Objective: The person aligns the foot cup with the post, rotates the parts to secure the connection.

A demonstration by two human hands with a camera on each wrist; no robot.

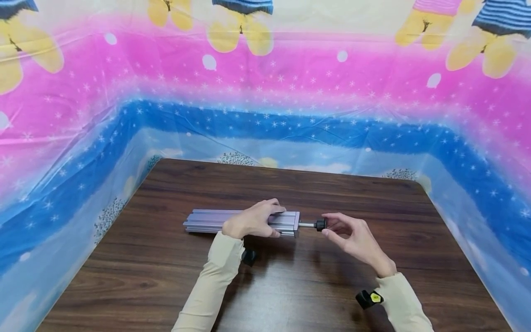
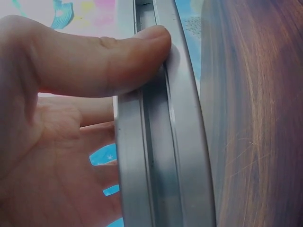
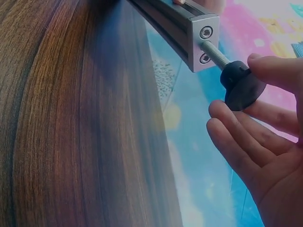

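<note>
A silver slotted aluminium profile (image 1: pixel 215 220) lies lengthwise across the wooden table. My left hand (image 1: pixel 257 220) grips it near its right end, the thumb along the slotted side in the left wrist view and the other fingers over the far side. From the end plate (image 3: pixel 203 45), fastened with two socket screws, a threaded rod (image 3: pixel 217 56) sticks out. On the rod sits a black levelling foot (image 3: pixel 244 87) with a round base. My right hand (image 1: pixel 352 233) pinches the rim of that base between thumb and fingers, while other fingers are spread below it.
The dark wood table (image 1: pixel 166 276) reaches to a patterned cloth (image 1: pixel 265 124) hung around its back and sides. A black wrist camera (image 1: pixel 249 257) is on the left wrist, another black camera (image 1: pixel 365 299) on the right.
</note>
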